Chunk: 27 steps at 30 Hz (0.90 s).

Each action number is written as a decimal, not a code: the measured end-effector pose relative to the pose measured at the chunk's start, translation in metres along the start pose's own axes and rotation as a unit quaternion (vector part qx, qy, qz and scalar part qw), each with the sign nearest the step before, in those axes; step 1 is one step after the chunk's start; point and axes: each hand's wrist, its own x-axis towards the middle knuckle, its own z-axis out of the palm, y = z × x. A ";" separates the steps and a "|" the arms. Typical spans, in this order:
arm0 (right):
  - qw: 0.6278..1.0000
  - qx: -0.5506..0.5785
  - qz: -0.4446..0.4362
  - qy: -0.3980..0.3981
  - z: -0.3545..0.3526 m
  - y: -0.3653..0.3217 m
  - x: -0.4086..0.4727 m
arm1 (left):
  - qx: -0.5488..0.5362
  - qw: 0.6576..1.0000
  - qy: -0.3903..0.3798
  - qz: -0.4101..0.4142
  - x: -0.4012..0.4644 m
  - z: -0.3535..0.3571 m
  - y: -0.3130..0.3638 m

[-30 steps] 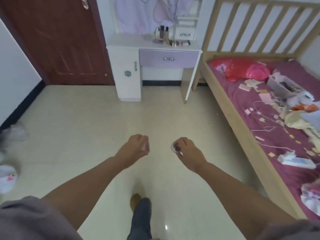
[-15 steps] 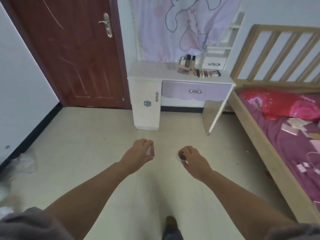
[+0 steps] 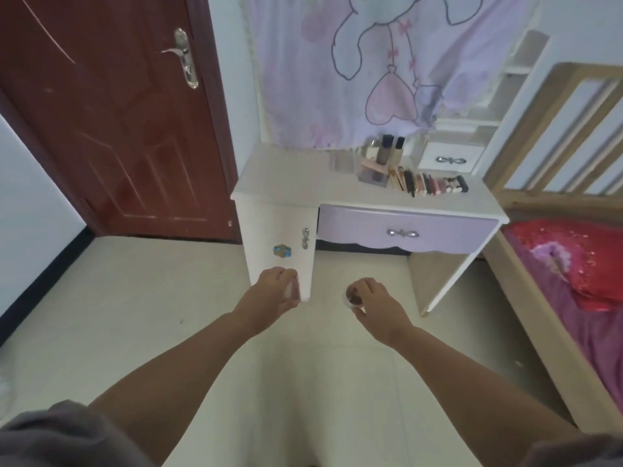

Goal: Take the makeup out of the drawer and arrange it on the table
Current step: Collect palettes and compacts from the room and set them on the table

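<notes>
Head view: left hand [image 3: 273, 291] pinches small pale item [image 3: 292, 288]; right hand [image 3: 374, 303] grips round compact [image 3: 353, 297]; no legible writing.

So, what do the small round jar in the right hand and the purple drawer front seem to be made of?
The small round jar, pinched by the right hand, looks like clear glossy plastic or glass: its pale rim is see-through over dark contents. The purple drawer front looks like painted or laminated board with a smooth, satin, even colour and a shiny metal bow handle.

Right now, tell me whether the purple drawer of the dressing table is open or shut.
Shut. The purple drawer sits flush under the tabletop of the dressing table, with no gap showing.
</notes>
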 end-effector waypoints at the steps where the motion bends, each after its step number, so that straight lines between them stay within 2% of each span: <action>1: 1.000 -0.004 0.002 -0.002 -0.002 0.008 0.020 | 0.001 1.000 -0.010 -0.001 0.021 0.001 -0.006; 10: 0.998 0.012 0.066 0.005 0.002 0.079 0.205 | -0.023 0.998 -0.038 0.042 0.239 0.024 -0.072; 16: 0.989 0.053 0.140 0.017 -0.009 0.116 0.324 | -0.021 0.993 -0.091 0.067 0.383 0.032 -0.113; 21: 0.985 0.042 0.165 -0.009 -0.008 0.152 0.399 | -0.039 0.989 -0.135 0.051 0.470 0.054 -0.121; 27: 0.990 0.031 0.128 -0.044 0.003 0.197 0.481 | -0.032 0.986 -0.165 -0.009 0.542 0.090 -0.126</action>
